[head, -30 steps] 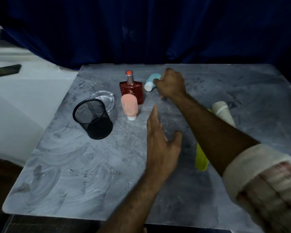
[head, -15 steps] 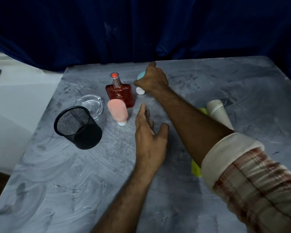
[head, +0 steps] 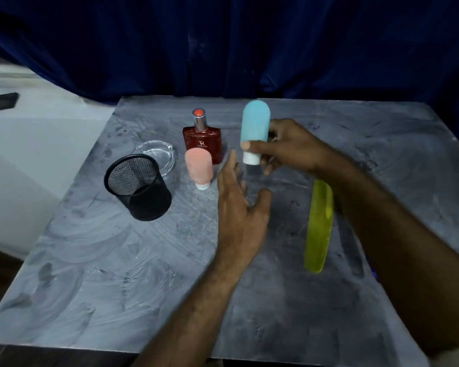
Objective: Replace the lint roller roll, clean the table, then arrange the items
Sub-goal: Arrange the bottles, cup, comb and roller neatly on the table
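Observation:
My right hand [head: 293,147] grips a light blue squeeze bottle [head: 255,125] with a white cap, holding it cap-down just above the grey table [head: 117,274]. My left hand [head: 240,207] hovers flat and open below it, fingers pointing toward the bottle. A pink squeeze bottle [head: 198,165] stands cap-down to the left, in front of a red perfume bottle [head: 203,140]. A yellow-green comb [head: 319,225] lies to the right, partly under my right forearm. The lint roller is hidden behind that forearm.
A black mesh pen cup [head: 138,186] stands at the left with a clear glass ashtray [head: 157,153] behind it. A dark blue curtain [head: 249,43] hangs behind the table. A white surface [head: 24,144] adjoins the table's left side.
My right hand has lifted the blue bottle from where it lay at the back of the table and turned it upright, cap-down. The left hand stays hovering.

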